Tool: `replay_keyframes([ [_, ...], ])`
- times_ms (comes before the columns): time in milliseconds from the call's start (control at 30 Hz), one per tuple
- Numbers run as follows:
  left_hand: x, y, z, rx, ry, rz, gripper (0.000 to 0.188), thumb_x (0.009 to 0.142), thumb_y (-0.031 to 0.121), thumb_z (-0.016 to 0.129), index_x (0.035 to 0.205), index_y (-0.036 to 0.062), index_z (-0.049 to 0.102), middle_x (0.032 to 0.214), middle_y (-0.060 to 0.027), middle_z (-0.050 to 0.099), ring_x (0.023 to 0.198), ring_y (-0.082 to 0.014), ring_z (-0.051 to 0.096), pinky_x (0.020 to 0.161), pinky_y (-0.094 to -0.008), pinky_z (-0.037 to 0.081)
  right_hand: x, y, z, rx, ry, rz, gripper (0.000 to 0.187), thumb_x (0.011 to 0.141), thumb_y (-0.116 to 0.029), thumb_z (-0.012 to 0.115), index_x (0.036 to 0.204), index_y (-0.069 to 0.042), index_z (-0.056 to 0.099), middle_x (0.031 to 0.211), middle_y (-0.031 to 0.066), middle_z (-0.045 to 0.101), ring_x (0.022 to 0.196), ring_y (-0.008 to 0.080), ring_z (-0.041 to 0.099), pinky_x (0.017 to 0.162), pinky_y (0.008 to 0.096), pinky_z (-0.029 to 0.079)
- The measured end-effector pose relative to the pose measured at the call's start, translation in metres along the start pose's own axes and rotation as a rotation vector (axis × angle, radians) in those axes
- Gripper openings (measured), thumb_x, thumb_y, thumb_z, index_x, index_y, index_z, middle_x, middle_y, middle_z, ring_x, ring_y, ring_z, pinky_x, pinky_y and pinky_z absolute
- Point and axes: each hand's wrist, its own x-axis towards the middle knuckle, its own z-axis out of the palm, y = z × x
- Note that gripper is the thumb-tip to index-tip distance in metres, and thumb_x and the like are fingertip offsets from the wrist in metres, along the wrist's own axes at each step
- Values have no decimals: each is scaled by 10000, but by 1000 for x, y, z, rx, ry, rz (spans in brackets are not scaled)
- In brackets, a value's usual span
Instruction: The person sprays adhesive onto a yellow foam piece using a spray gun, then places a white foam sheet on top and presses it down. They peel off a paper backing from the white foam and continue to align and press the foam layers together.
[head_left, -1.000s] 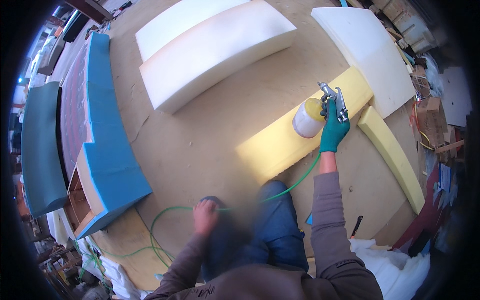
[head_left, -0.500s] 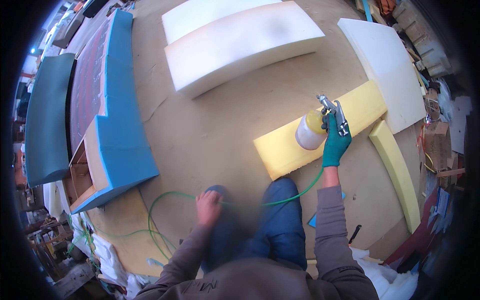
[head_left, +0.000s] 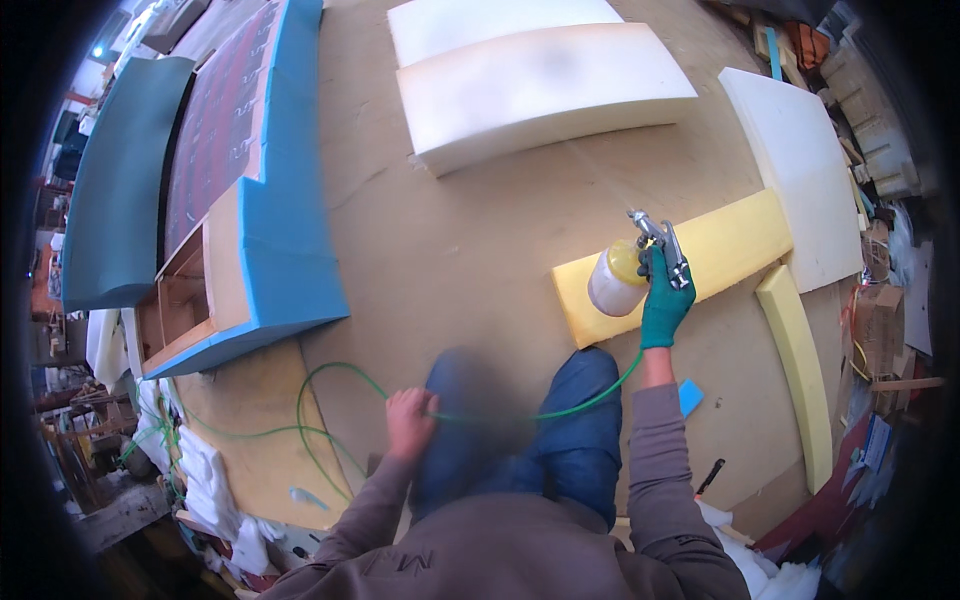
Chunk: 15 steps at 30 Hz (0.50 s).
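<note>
In a green glove, my right hand [head_left: 667,305] is wrapped round the handle of a metal spray gun [head_left: 662,245]. Its pale, yellow-topped cup [head_left: 617,280] hangs to the left, above a long yellow foam strip [head_left: 700,250] on the floor. The nozzle points away from me, and a faint pale streak shows in front of it. A green hose [head_left: 585,407] runs from below the glove across my knees to my bare left hand [head_left: 410,418], whose fingers are closed around it near my left knee.
White foam blocks [head_left: 540,95] lie ahead, and a white foam sheet [head_left: 800,170] at the right. A curved yellow foam piece [head_left: 800,370] lies nearer. A blue-padded wooden frame [head_left: 290,250] stands left. Hose loops cross the floor [head_left: 250,400]; a small blue scrap [head_left: 690,397] lies by my right forearm.
My view has turned, so the foam and the frame sit differently in it. Against the yellow strip, the spray gun has moved left toward its near end. Both hands keep their hold.
</note>
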Motion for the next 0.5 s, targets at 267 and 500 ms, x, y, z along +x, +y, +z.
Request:
replay_keyframes([
  [267,-43,-43,-38,-24,-27,-79,151,936,225,795,878,108,717,811,-87,659,830,-322,617,810,-456,446,-49,-16,33,3,-63,16,115,1022,-82,784,1073,21,777,926,43,787,796,110,710,738,291,558],
  [500,-65,-73,-60,-81,6,-93,145,925,206,776,864,88,716,811,-110,666,841,-340,627,806,-476,454,-95,-28,63,1,-131,3,132,1009,-77,796,1092,23,781,929,40,787,800,100,708,737,284,555],
])
